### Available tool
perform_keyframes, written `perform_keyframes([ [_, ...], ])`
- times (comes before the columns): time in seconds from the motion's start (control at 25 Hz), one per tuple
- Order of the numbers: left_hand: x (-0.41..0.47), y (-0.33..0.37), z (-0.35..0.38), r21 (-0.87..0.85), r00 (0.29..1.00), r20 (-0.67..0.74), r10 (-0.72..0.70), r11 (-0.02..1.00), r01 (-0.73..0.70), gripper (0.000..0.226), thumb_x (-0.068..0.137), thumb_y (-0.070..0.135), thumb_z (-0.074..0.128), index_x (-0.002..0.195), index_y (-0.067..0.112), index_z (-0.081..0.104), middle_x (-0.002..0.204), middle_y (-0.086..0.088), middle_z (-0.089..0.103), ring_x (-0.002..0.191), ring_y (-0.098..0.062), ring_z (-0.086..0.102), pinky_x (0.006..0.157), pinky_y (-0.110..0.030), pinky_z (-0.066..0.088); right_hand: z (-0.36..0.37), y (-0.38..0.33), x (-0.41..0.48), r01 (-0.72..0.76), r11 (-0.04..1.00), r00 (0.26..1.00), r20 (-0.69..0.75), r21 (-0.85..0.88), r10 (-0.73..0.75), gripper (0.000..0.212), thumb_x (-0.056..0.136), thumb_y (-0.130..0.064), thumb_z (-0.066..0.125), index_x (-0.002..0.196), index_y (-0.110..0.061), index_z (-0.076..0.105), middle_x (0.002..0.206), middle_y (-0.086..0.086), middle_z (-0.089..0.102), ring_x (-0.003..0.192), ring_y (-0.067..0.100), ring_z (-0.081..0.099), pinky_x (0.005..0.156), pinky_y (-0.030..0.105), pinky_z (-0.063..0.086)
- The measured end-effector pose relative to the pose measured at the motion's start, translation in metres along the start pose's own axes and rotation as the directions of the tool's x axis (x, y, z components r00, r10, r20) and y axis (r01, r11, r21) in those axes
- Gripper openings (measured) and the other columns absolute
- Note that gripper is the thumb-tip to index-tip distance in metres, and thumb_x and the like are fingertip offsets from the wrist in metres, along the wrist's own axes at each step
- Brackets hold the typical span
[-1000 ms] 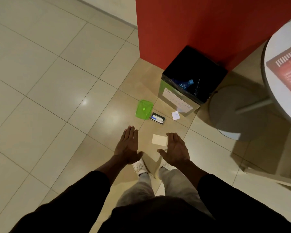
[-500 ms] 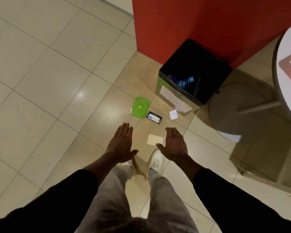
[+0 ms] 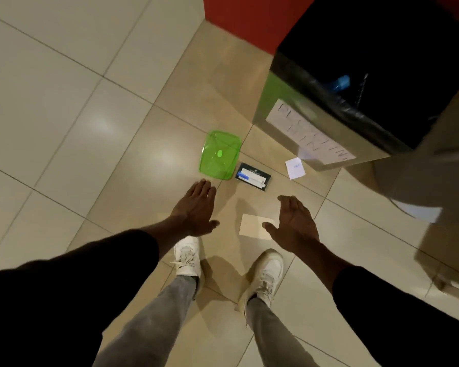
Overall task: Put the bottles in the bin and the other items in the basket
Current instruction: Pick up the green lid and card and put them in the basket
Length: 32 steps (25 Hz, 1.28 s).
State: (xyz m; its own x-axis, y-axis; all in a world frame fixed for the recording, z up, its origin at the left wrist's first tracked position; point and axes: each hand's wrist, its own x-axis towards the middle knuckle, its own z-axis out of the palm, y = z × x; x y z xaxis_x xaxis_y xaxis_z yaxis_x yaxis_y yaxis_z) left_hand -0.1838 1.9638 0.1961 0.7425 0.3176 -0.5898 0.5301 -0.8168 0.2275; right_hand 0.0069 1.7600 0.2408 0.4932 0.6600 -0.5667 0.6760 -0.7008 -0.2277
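Note:
A green translucent basket sits on the tiled floor. To its right lie a dark flat packet and a small white paper note. A beige card lies nearer my feet. The bin with a black liner stands at the upper right, a blue-capped bottle inside it. My left hand hovers open just below the basket, holding nothing. Open and empty too, my right hand hangs beside the beige card, its thumb over the card's right edge.
A red wall rises behind the bin. A round grey table base lies on the floor at the right. My white shoes stand just behind the card.
I have stepped closer, so the bin, basket and items look larger. Both hands stay open and empty, now nearer the basket and card.

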Motion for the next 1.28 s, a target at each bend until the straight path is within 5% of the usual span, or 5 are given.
perform_keyframes([
  [0.24, 0.149, -0.076, 0.118, -0.159, 0.97, -0.06, -0.238, 0.961, 0.226, 0.078, 0.092, 0.055, 0.071, 0.139, -0.002, 0.045, 0.142, -0.025, 0.053, 0.135, -0.041, 0.048, 0.118, -0.048, 0.037, 0.137, 0.022, 0.144, 0.104, 0.987, 0.995, 0.013, -0.126, -0.103, 0.081, 0.084, -0.054, 0.073, 0.141, -0.003, 0.045, 0.136, 0.018, 0.053, 0.127, 0.035, 0.049, 0.106, 0.046, 0.044],
  [0.56, 0.253, -0.124, 0.188, -0.373, 0.771, -0.076, -0.632, 0.735, 0.566, 0.064, 0.092, 0.047, 0.071, 0.132, 0.002, 0.05, 0.133, -0.02, 0.057, 0.127, -0.042, 0.055, 0.102, -0.051, 0.046, 0.201, 0.038, 0.254, 0.162, 0.924, 0.977, -0.075, -0.346, -0.199, 0.096, 0.077, -0.047, 0.076, 0.151, -0.002, 0.034, 0.155, 0.031, 0.033, 0.148, 0.047, 0.029, 0.122, 0.053, 0.026],
  [0.76, 0.279, -0.134, 0.199, -0.462, 0.692, -0.007, -0.722, 0.616, 0.638, 0.042, 0.09, 0.033, 0.076, 0.121, 0.009, 0.062, 0.126, -0.016, 0.062, 0.12, -0.04, 0.063, 0.087, -0.044, 0.051, 0.215, 0.048, 0.276, 0.153, 0.896, 0.98, -0.051, -0.418, -0.191, 0.088, 0.079, -0.033, 0.075, 0.151, -0.008, 0.032, 0.133, 0.021, 0.053, 0.122, 0.038, 0.053, 0.107, 0.049, 0.042],
  [0.92, 0.242, -0.126, 0.173, -0.531, 0.686, 0.07, -0.724, 0.555, 0.64, 0.026, 0.091, 0.02, 0.07, 0.111, 0.004, 0.063, 0.123, -0.022, 0.066, 0.113, -0.045, 0.066, 0.079, -0.039, 0.051, 0.182, 0.036, 0.247, 0.073, 0.919, 0.996, -0.021, -0.388, -0.088, 0.094, 0.077, -0.039, 0.075, 0.152, -0.011, 0.027, 0.121, 0.015, 0.054, 0.106, 0.034, 0.056, 0.085, 0.044, 0.047],
  [1.28, 0.052, -0.05, 0.03, -0.751, 0.667, 0.152, -0.729, 0.354, 0.558, 0.02, 0.076, 0.001, 0.067, 0.092, 0.006, 0.057, 0.071, -0.01, 0.078, 0.085, -0.031, 0.074, 0.08, -0.048, 0.059, 0.044, -0.01, 0.06, -0.105, 0.985, 0.993, -0.067, -0.138, 0.097, 0.089, 0.069, -0.041, 0.077, 0.146, -0.011, 0.044, 0.108, 0.01, 0.057, 0.094, 0.029, 0.057, 0.075, 0.04, 0.053],
])
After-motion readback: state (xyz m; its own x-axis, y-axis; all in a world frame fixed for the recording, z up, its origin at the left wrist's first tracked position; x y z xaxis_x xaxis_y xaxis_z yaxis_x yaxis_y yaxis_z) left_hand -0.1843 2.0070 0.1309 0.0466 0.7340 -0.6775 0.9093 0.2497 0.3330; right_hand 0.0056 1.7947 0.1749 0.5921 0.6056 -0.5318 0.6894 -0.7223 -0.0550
